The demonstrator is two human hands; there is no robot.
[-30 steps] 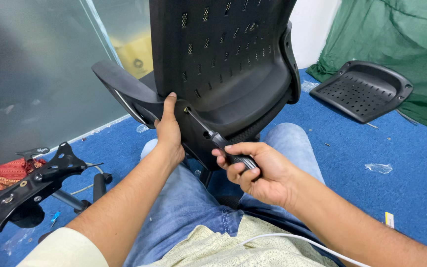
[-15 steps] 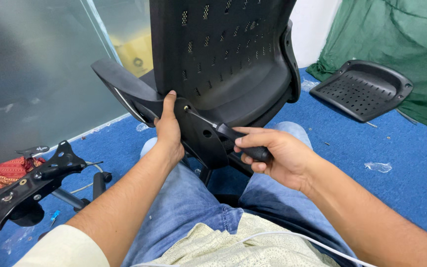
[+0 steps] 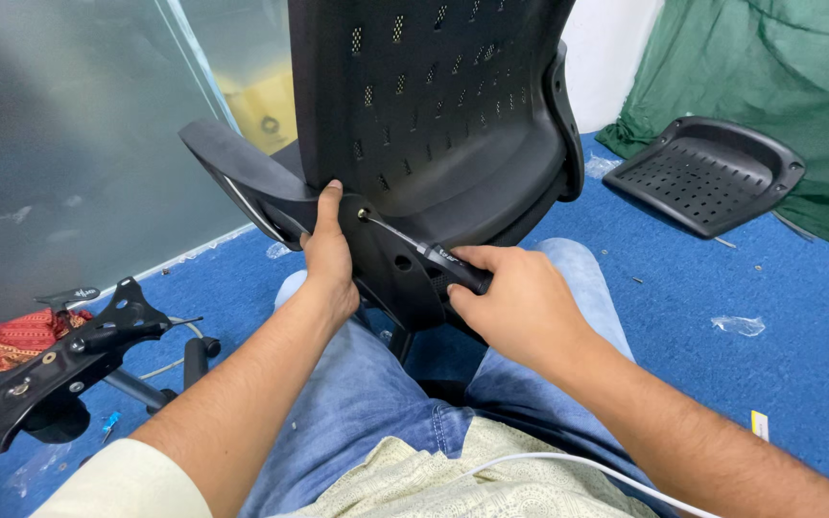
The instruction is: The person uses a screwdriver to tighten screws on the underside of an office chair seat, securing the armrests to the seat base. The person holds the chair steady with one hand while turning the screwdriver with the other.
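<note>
A black chair back (image 3: 434,125) stands upright on the person's lap, its perforated rear shell facing the camera, and everything else is placed from it. At its lower left edge a screwdriver (image 3: 424,251) with a thin metal shaft and black handle lies slanted, its tip set against a fastener in the shell's lower bracket. The right hand (image 3: 515,307) is closed around the handle, fingers wrapped tight, just below the shell's bottom curve. The left hand (image 3: 330,249) presses on the shell right beside the tool's tip, thumb pointing up along the edge, fingers curled behind the plastic and partly hidden, so it grips the chair back itself. A black armrest (image 3: 232,168) juts out to the left of the shell, just above that hand.

Below the chair back are the person's blue jeans (image 3: 367,403) and a pale patterned shirt, with a white cable (image 3: 568,465) running across it. To the right of the shell, well apart on the blue carpet (image 3: 798,336), lies 1 black perforated seat pan (image 3: 707,173), with green cloth (image 3: 779,77) behind it. To the lower left, a black metal seat mechanism plate (image 3: 59,360) rests on the floor near a red cloth (image 3: 7,341). Behind the shell on the left stands a frosted glass wall (image 3: 59,125).
</note>
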